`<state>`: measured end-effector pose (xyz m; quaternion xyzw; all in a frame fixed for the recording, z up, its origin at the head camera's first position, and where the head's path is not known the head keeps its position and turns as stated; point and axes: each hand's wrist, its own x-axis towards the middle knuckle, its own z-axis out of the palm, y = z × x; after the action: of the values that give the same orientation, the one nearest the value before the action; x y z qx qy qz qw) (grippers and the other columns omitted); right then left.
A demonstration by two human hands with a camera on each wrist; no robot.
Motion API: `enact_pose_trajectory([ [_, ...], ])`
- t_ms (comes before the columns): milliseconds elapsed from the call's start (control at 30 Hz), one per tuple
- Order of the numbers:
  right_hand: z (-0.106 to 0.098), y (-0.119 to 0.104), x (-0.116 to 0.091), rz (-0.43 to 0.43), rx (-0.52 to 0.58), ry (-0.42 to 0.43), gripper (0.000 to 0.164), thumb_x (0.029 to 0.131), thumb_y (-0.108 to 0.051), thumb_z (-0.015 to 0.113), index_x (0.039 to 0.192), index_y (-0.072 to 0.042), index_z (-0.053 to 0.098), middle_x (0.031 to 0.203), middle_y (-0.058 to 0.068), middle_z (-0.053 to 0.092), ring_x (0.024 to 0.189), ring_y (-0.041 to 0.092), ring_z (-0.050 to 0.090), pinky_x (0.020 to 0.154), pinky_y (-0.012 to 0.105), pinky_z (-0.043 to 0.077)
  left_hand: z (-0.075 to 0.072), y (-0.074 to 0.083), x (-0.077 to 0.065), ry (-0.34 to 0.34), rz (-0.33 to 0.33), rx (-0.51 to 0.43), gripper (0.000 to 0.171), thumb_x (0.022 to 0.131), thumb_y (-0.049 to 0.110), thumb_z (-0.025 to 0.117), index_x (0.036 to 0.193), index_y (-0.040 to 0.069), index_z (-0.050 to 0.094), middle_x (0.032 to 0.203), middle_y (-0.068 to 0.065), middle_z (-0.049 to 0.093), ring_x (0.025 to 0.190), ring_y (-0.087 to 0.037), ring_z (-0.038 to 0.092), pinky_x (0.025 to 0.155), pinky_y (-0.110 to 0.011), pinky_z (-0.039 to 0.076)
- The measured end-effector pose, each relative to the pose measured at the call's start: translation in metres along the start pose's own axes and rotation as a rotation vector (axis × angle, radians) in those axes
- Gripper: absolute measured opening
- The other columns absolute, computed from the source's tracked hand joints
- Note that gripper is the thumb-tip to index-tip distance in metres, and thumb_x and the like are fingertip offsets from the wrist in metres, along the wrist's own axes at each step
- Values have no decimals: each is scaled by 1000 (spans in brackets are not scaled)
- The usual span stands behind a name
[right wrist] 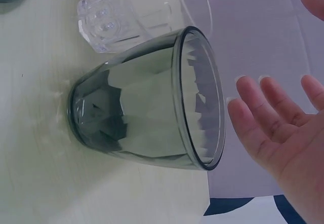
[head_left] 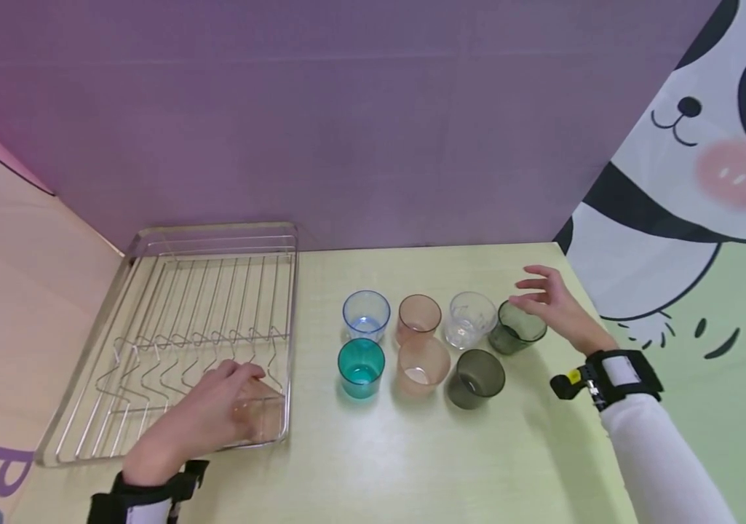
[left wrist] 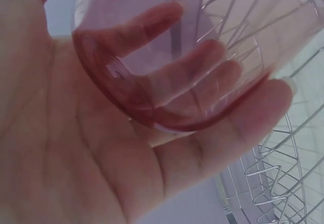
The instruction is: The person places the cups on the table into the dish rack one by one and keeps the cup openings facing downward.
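Observation:
In the head view my left hand (head_left: 199, 411) grips a pinkish-brown drinking glass (head_left: 263, 413) over the near right corner of the wire rack (head_left: 292, 313). The left wrist view shows fingers wrapped round this tinted glass (left wrist: 152, 102), its base towards the palm. At the table's right side my right hand (head_left: 559, 311) hovers with loosely spread fingers by the rim of a grey-green glass (head_left: 512, 338). Seen from the right wrist, a gap separates those fingertips from the upright grey-green glass (right wrist: 147, 102), and nothing is held.
Left of the grey-green glass stand a clear glass (head_left: 469, 320), a dark grey glass (head_left: 475, 380), two peach glasses (head_left: 418, 319), a blue glass (head_left: 366, 316) and a teal glass (head_left: 361, 370). Wavy wire dividers cross the rack. A purple wall (head_left: 373, 145) rises behind the table.

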<state>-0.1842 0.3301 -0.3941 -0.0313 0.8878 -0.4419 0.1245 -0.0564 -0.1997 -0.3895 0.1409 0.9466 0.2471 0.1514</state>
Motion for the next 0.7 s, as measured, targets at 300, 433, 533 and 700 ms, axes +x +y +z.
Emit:
enact_pose_trajectory([
  [300, 0, 4, -1, 6, 12, -8, 78, 100, -36, 57, 153, -10, 7, 150, 28, 34, 131, 40, 45, 101, 45, 43, 6, 0, 1, 10, -59, 22, 73, 67, 9, 83, 133, 8, 52, 123, -16, 54, 105, -31, 53, 75, -41, 54],
  [433, -1, 5, -2, 10, -5, -1, 76, 100, -36, 56, 153, -10, 8, 149, 26, 36, 129, 37, 47, 95, 33, 45, 10, 0, 0, 26, -64, 38, 72, 68, 9, 83, 133, 9, 52, 122, -15, 54, 107, -32, 52, 75, -42, 55],
  [533, -2, 5, -3, 12, -3, 3, 76, 100, -36, 56, 153, -9, 8, 149, 26, 36, 129, 37, 46, 94, 30, 44, 12, 1, 1, 31, -60, 47, 71, 68, 11, 84, 132, 9, 53, 121, -14, 55, 105, -32, 52, 75, -42, 55],
  [700, -3, 6, -5, 16, 3, 8, 76, 100, -37, 56, 152, -10, 8, 148, 26, 36, 126, 30, 49, 93, 29, 45, 13, 3, 2, 36, -58, 65, 69, 69, 12, 84, 131, 8, 54, 118, -13, 56, 103, -31, 53, 76, -42, 53],
])
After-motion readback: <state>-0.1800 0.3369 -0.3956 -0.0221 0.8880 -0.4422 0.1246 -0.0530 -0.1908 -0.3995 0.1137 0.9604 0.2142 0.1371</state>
